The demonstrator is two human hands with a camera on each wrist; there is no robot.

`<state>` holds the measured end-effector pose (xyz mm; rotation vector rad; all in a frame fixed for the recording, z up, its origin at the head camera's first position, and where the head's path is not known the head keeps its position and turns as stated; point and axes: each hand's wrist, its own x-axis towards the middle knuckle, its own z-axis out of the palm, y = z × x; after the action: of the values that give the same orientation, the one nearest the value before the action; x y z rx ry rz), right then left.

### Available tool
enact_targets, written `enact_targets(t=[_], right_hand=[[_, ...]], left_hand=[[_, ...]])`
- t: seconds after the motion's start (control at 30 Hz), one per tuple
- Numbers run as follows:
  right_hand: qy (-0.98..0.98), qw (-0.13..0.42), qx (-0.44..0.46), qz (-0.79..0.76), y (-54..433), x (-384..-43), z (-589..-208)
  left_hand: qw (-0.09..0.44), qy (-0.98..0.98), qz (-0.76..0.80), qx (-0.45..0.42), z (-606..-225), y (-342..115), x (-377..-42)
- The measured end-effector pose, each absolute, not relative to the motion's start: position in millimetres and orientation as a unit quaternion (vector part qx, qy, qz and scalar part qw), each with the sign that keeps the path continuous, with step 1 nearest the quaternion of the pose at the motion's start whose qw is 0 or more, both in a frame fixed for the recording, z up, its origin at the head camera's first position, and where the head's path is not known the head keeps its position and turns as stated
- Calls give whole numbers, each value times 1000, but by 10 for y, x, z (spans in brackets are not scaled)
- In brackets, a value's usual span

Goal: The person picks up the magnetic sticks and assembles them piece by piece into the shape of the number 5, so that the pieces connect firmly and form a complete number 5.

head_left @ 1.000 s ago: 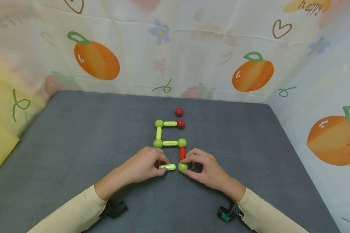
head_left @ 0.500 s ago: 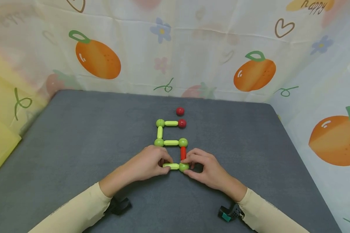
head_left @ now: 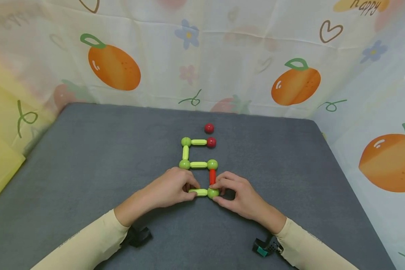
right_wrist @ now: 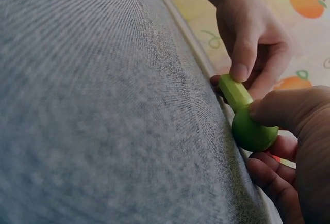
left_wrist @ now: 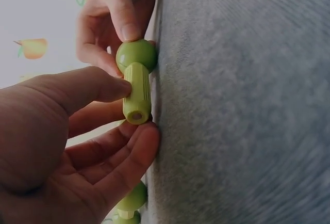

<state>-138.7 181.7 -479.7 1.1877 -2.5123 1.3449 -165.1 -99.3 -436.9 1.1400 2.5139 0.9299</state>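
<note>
My left hand [head_left: 172,188] pinches a yellow-green ridged rod [left_wrist: 137,92] between thumb and fingers. The rod's far end touches a green ball [right_wrist: 252,128], which my right hand [head_left: 237,193] grips by its sides. From that ball a red rod [head_left: 212,177] runs up to another green ball [head_left: 212,164]. A second yellow-green rod [head_left: 198,165] links it leftward to a green ball [head_left: 184,164]. An upright rod [head_left: 185,152] joins that to the upper green ball [head_left: 186,141]. The top rod [head_left: 199,142] ends at a red ball [head_left: 211,142]. All lie flat on the table.
A loose red ball [head_left: 209,128] lies just behind the joined pieces. The grey tabletop [head_left: 121,138] stretches around them, backed by a fruit-printed curtain [head_left: 229,56]. Dark wrist devices [head_left: 266,246] sit by both cuffs.
The left hand has moved slightly right with its rod, closing the gap to the green ball, so they now touch. The right hand keeps its grip. Little differs over the last half second.
</note>
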Motion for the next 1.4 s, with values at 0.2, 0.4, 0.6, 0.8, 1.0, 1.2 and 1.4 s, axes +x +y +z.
enact_targets(t=[0.2,0.4,0.6,0.8,1.0,1.2,1.4], right_hand=[[-810,23,385,442,1788,-1394,-4782],[-814,22,376,441,1785,-1378,-4798],[-820,29,371,435,1823,-1353,-4815],[-816,43,383,430,1824,-1355,-4839],[-810,42,390,436,1809,-1362,-4835],[-814,38,386,432,1806,-1365,-4844],[-815,42,385,432,1823,-1370,-4844]], left_hand=[[96,863,356,344,-4197,-1086,-1838],[87,883,364,284,-4015,-1051,-2399],[103,905,285,300,-3923,-782,-3016],[93,921,205,318,-3989,-579,-3409],[109,926,159,324,-4062,-449,-3535],[108,920,155,342,-4087,-351,-3568],[106,922,162,335,-4125,-312,-3597]])
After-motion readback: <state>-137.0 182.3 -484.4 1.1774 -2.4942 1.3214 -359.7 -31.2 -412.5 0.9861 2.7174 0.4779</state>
